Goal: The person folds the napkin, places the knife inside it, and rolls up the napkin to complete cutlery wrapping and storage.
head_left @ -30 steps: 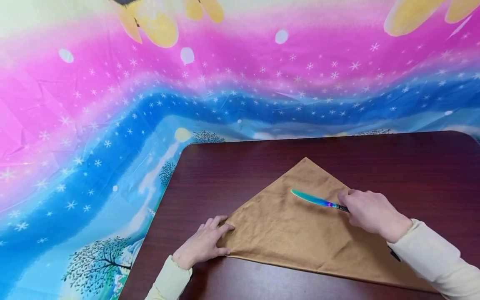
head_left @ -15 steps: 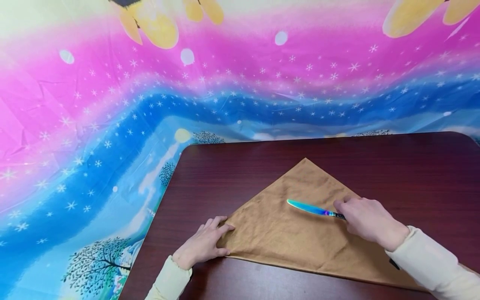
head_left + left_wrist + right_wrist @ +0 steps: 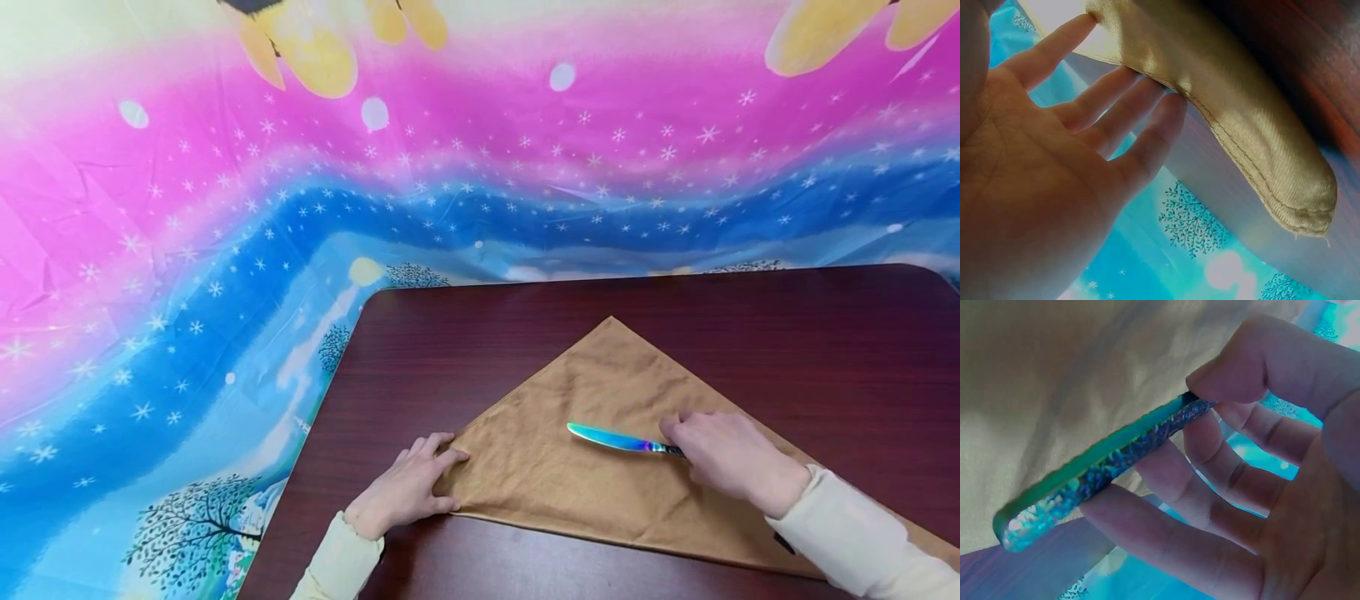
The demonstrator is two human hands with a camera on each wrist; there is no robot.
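Observation:
A gold-brown cloth (image 3: 540,475), folded into a triangle, lies on the dark wooden table with its peak toward the far side. My left hand (image 3: 408,483) rests at the cloth's left corner, fingers spread and touching it; the left wrist view shows the fingertips against the stitched edge (image 3: 1219,128). Over the middle of the cloth, my right hand (image 3: 738,458) holds a table knife with a shiny rainbow blade (image 3: 611,437) pointing left. Its patterned handle (image 3: 1110,456) is pinched between thumb and fingers in the right wrist view. Whether the blade touches the cloth, I cannot tell.
The table (image 3: 480,350) has rounded far corners. Behind it and down its left side hangs a pink and blue backdrop (image 3: 465,208) printed with snowflakes and trees. The cloth's right part runs under the right sleeve (image 3: 847,525).
My right hand has moved toward the near side and slightly left, carrying the knife with it. The left hand and the cloth stay where they were.

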